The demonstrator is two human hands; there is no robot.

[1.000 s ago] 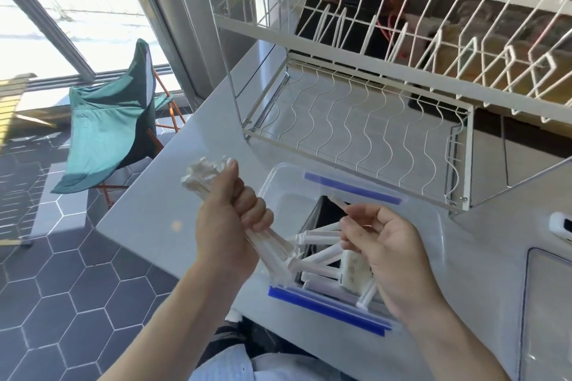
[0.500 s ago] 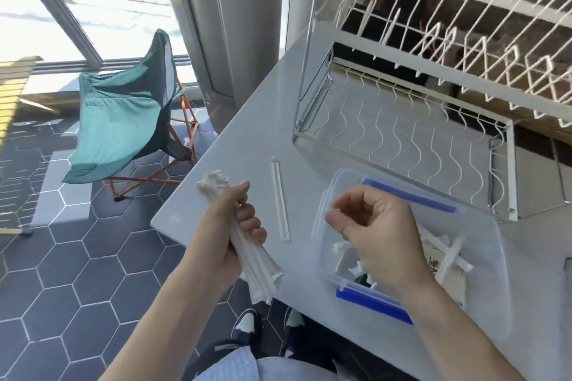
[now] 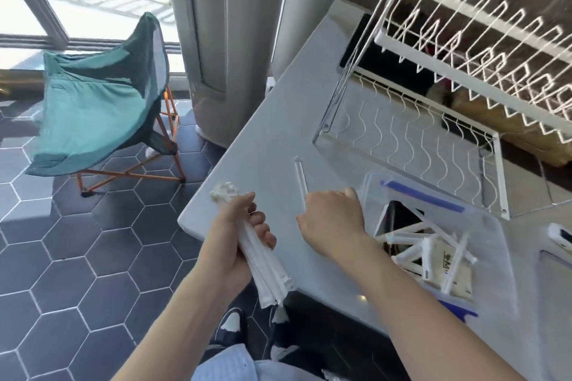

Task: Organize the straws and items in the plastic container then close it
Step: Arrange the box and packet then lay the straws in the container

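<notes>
My left hand is shut on a bundle of white paper-wrapped straws, held off the counter's near-left corner. A single wrapped straw lies on the grey counter. My right hand rests over its near end with the fingers curled down; the back of the hand hides the fingertips. Just to the right stands the clear plastic container with blue latches. Several loose straws lie crossed inside it over a flat paper packet.
A white wire dish rack stands on the counter behind the container. A white device lies at the right edge. The counter corner drops to a dark hexagon-tile floor, where a teal folding chair stands.
My right hand has left the container and moved left onto the near end of the single straw on the counter. The view has swung left. My left hand still holds the bundle.
</notes>
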